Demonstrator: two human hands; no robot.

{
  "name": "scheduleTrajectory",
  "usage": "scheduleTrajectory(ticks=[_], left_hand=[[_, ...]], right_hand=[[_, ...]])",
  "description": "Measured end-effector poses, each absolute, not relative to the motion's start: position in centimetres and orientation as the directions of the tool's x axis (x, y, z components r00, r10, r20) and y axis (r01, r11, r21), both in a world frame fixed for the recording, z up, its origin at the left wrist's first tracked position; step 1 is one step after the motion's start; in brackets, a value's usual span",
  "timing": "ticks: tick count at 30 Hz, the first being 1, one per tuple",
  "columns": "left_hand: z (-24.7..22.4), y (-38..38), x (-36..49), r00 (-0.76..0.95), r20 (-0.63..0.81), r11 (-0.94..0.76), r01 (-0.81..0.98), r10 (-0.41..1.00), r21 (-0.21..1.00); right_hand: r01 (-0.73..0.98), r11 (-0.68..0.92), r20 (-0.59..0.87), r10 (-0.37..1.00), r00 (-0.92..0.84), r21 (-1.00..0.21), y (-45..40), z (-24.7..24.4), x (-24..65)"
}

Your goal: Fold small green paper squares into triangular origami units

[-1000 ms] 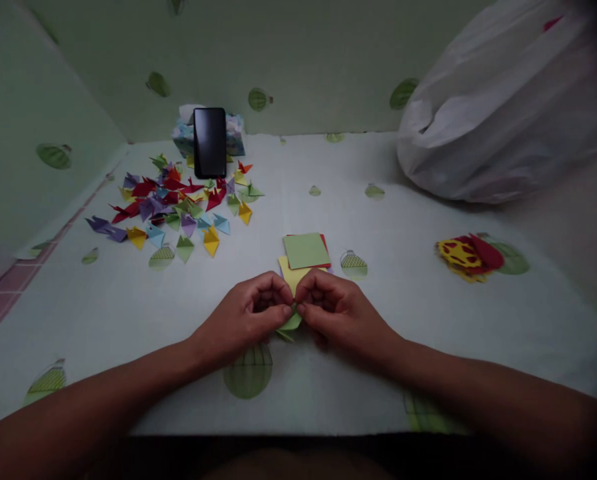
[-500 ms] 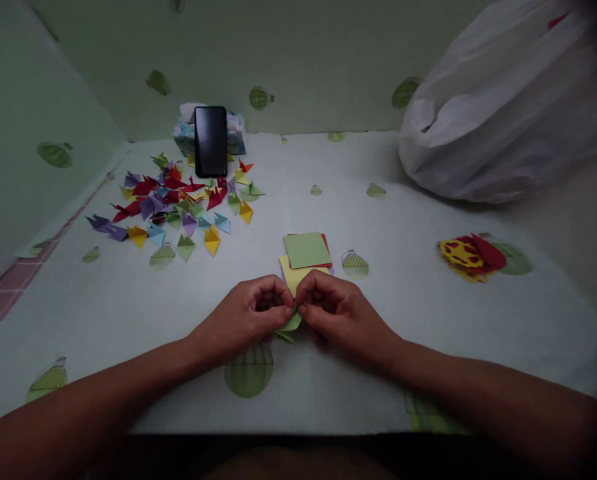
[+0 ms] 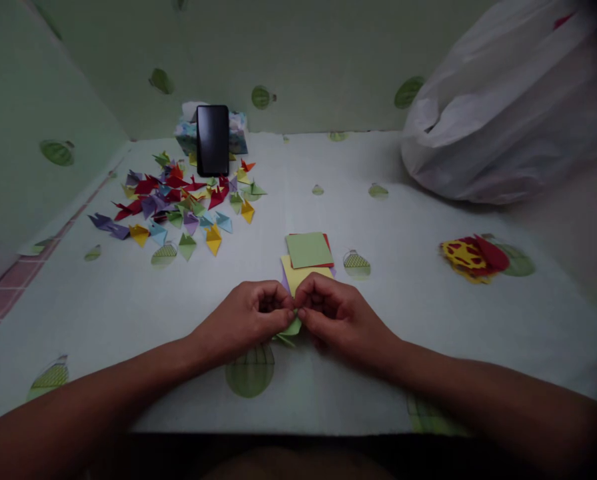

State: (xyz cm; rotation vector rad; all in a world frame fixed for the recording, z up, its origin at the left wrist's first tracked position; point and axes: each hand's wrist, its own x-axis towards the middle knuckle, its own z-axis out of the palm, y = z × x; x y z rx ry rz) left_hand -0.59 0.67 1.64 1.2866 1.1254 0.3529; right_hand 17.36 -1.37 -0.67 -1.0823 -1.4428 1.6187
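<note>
Between my two hands is a small piece of folded green paper (image 3: 292,328), mostly hidden by the fingers. My left hand (image 3: 263,309) pinches it from the left, thumb against forefinger. From the right, my right hand (image 3: 331,308) pinches it the same way, and the fingertips of both hands nearly touch. Just beyond the hands lies a stack of square paper sheets (image 3: 309,250), green on top with red under it. Yellow and purple sheets stick out below, partly covered by my right hand.
Many folded paper cranes (image 3: 178,200) in mixed colours lie at the back left. A black phone (image 3: 212,141) leans on a tissue box (image 3: 238,133). Red and yellow paper cut-outs (image 3: 471,257) lie at the right, with a white plastic bag (image 3: 488,133) behind them.
The whole view has shifted very slightly. Both hands keep their pinch on the green paper, with hardly any movement of the fingers.
</note>
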Motion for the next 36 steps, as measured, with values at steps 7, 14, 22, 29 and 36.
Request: scheduleTrajectory(ticks=[7, 14, 22, 29, 36], left_hand=[[1.5, 0.5, -0.7, 0.474, -0.47, 0.354, 0.316, 0.745, 0.88], [1.1, 0.5, -0.7, 0.477, -0.447, 0.348, 0.285, 0.757, 0.893], [1.1, 0.4, -0.7, 0.467, -0.446, 0.366, 0.257, 0.764, 0.894], [0.6, 0.3, -0.8, 0.477, -0.389, 0.316, 0.228, 0.788, 0.921], [0.6, 0.3, -0.8, 0.453, -0.372, 0.316, 0.197, 0.81, 0.928]], right_hand=[[0.057, -0.133, -0.144, 0.907, -0.395, -0.99, -1.2, -0.6, 17.4], [0.019, -0.188, -0.179, 0.893, -0.413, -0.982, -1.2, -0.6, 17.7], [-0.033, -0.236, -0.201, 0.886, -0.417, -0.971, -0.9, -0.8, 17.8], [0.014, -0.226, -0.212, 0.886, -0.413, -0.974, -0.9, -0.7, 17.7], [-0.061, -0.316, -0.255, 0.853, -0.455, -0.947, -0.8, -1.0, 17.7]])
